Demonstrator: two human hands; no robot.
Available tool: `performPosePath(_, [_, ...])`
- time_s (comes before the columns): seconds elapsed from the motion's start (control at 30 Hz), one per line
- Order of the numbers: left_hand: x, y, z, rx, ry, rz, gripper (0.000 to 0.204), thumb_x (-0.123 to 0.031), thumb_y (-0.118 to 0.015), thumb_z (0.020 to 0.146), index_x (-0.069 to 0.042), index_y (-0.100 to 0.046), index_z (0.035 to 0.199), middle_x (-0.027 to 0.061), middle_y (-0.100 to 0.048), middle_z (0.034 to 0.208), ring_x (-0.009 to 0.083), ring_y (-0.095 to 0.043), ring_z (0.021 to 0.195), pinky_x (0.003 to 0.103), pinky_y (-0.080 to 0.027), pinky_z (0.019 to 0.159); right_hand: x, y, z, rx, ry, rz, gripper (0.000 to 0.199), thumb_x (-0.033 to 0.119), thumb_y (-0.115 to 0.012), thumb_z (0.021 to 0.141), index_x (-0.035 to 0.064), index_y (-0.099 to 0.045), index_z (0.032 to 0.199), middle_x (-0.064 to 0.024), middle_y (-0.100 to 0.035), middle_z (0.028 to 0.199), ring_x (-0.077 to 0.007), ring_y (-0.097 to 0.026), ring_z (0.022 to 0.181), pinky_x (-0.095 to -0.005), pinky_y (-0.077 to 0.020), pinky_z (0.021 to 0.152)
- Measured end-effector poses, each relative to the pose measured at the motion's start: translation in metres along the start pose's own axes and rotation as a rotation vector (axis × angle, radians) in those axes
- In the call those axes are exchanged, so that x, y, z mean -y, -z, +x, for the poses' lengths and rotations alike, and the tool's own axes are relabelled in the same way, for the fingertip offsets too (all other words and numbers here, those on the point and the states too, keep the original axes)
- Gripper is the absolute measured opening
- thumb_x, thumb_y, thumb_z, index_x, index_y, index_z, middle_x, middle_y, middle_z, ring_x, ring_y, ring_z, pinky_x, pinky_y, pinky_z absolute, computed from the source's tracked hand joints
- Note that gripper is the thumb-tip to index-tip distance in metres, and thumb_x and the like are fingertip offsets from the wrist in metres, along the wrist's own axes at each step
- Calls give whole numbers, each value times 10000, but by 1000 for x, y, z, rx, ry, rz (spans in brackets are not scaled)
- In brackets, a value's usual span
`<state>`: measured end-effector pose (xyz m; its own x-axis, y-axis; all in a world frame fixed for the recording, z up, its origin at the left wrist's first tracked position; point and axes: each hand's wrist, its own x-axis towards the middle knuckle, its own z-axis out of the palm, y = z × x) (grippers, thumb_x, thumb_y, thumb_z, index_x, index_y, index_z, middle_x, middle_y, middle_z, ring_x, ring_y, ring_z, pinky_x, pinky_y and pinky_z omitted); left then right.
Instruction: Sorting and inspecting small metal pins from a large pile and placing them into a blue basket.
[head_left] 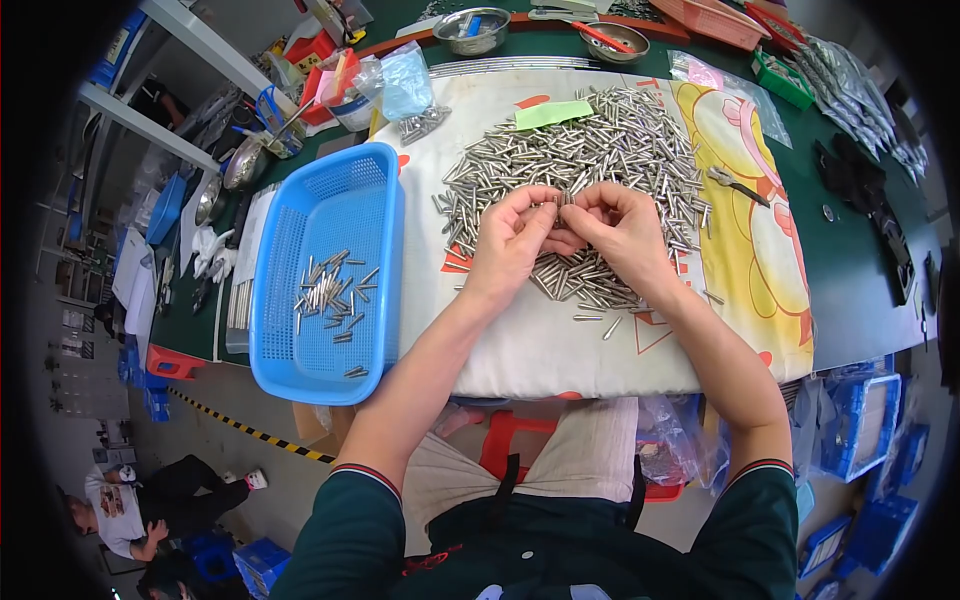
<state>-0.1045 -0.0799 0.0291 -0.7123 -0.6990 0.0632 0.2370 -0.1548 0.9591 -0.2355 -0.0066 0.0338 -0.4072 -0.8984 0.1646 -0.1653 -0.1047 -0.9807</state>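
My left hand [515,240] and my right hand [622,232] meet over the near part of a large pile of small silvery metal pins [620,140]. Thumbs and fingertips of both are pinched together around small metal pins [562,200], mostly covered by the fingers. The pile spreads on a pale printed cloth [500,350]. A green slip of paper [553,115] lies on top of it. To the left of my left forearm stands a blue plastic basket [392,230] with a loose heap of similar pins [330,290] inside.
Pliers [738,186] lie on the cloth's yellow part, right of the pile. Metal bowls [472,32] and a red-handled tool [602,38] are at the far edge. A bagged bundle [425,122] lies behind the basket. At lower left a person [130,510] sits apart.
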Motion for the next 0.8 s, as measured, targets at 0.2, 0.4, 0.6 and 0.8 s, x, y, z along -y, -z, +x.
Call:
performPosePath(0.2, [-6, 4, 0, 22, 156, -103, 209, -85, -485, 913, 49, -485, 1073, 133, -631, 871, 184, -656, 747, 255, -553, 676, 1, 3, 1, 21, -73, 69, 164, 129, -655, 782, -26, -609, 757, 17, -556, 613, -21, -474, 548, -175, -375, 474])
performPosePath(0.4, [-6, 7, 0, 43, 174, -115, 247, -87, -504, 903, 61, -473, 1097, 142, -640, 890, 187, -657, 775, 255, -553, 705, 1, 3, 3, 19, -84, 73, 184, 148, -671, 779, -25, -618, 749, 8, -573, 623, -29, -487, 548, -177, -385, 480])
performPosePath(0.6, [-6, 6, 0, 60, 167, -118, 243, -82, -500, 904, 62, -475, 1098, 143, -641, 891, 189, -659, 775, 253, -553, 697, -4, 4, 4, 22, -60, 35, 190, 162, -680, 778, -13, -618, 741, 31, -542, 593, -17, -461, 533, -171, -364, 462])
performPosePath(0.8, [-6, 6, -1, 59, 153, -126, 245, -73, -502, 901, 63, -475, 1103, 149, -642, 894, 190, -659, 774, 252, -552, 696, -1, 3, 3, 23, -68, 67, 192, 165, -687, 774, -9, -615, 735, 36, -532, 587, -14, -455, 530, -169, -358, 456])
